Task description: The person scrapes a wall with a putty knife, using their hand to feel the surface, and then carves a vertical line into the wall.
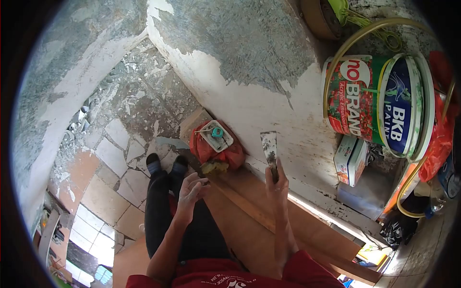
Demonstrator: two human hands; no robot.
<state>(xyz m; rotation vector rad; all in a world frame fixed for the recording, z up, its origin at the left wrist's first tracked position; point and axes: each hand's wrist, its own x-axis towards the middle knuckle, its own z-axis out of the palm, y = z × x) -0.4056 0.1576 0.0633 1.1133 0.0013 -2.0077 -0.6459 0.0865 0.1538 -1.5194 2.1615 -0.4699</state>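
Observation:
My right hand (pixel 277 185) is closed around the handle of a putty knife (pixel 270 146). Its broad blade points up toward the wall and is smeared with whitish residue. My left hand (pixel 190 196) is raised over my legs, fingers loosely bent and apart, and I see nothing held in it. Whitish dust shows on its fingers. Beyond the left hand, a white tray (pixel 228 140) with a teal tape measure (pixel 217 132) in it rests on a red plastic bag (pixel 201 150). A yellowish crumpled piece (pixel 214 167) lies at the bag's near side.
The wall (pixel 249 105) ahead has paint partly stripped to grey. Flakes litter the floor corner (pixel 144 86). Paint buckets (pixel 355 96) with a hose (pixel 357 36) stand at right, above a box (pixel 349 161). Brown boards (pixel 240 204) lie below my hands, beside broken floor tiles (pixel 111 156).

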